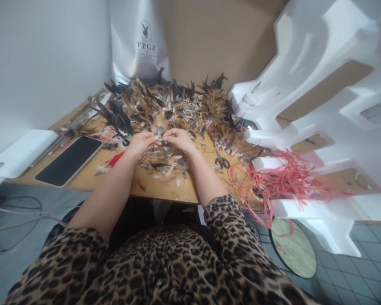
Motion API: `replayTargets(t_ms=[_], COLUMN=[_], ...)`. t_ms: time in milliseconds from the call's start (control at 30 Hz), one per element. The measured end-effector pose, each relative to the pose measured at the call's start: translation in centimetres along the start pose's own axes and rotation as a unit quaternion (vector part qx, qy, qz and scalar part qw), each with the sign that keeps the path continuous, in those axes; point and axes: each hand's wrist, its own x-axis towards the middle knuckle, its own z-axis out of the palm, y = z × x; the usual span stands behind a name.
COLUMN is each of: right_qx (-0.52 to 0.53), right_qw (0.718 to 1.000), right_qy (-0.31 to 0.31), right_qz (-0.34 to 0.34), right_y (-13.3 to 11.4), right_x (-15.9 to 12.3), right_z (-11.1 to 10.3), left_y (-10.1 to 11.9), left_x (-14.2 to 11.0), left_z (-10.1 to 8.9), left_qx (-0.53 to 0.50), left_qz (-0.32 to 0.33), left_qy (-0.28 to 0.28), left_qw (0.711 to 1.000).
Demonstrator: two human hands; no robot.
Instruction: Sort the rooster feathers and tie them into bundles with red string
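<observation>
Close together over the table (165, 186), my left hand (144, 143) and my right hand (178, 139) pinch the base of a small brown feather (159, 122) between them. Its fluffy fan points away from me, and the fingertips of both hands nearly meet at its quill end. Just behind lies a broad heap of brown and black feathers (178, 99). Loose feather scraps (168, 167) are scattered below my hands. Dark long feathers (116, 116) lie left of the heap.
On the left are a black-screened phone (70, 161) and a white power bank (22, 152) with a cable. Scissors (222, 161) rest right of my hands. Red ribbon strands (282, 178) spill over white foam pieces (320, 114). A silvery bag (139, 42) stands behind.
</observation>
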Motion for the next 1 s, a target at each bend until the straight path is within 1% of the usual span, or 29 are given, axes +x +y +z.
replayTargets(t_ms=[200,333,433,533,633,733,833,867,933,1000], right_qx=[0.009,-0.042,-0.074,-0.094,-0.086,-0.054,-0.068,-0.091,-0.161,-0.253], right_qw=[1.000,0.997,0.994,0.992,0.992,0.994,0.993,0.992,0.986,0.968], right_qy=[0.001,0.025,0.035,0.039,0.033,0.042,0.068,0.065,0.031,-0.001], right_qz=[-0.021,-0.055,-0.076,-0.080,-0.081,-0.083,-0.075,-0.065,-0.034,-0.008], right_y=[0.3,-0.1,-0.3,-0.4,-0.3,-0.3,-0.4,-0.4,-0.6,-0.8], right_x=[0.2,0.1,0.0,0.0,0.1,0.2,0.0,-0.1,-0.5,-0.9], right_z=[-0.1,-0.1,0.0,0.1,0.1,-0.6,-2.0,-2.5,-3.3,-3.7], left_y=[0.1,0.3,0.4,0.3,0.1,0.2,0.5,0.6,0.6,0.6], left_x=[-0.4,-0.7,-0.8,-0.7,-0.5,-0.3,0.0,0.0,0.1,0.2], left_z=[0.3,0.4,0.4,0.3,0.1,-0.2,-0.4,-0.5,-0.6,-0.7], left_qx=[0.039,0.046,0.044,0.051,0.052,0.027,-0.029,-0.049,-0.073,-0.074], left_qz=[-0.007,-0.038,-0.049,-0.058,-0.057,-0.035,-0.006,0.000,0.004,0.002], left_qy=[-0.026,-0.030,-0.039,-0.055,-0.066,-0.046,0.000,0.016,0.036,0.041], left_qw=[0.999,0.998,0.997,0.995,0.995,0.998,1.000,0.999,0.997,0.996])
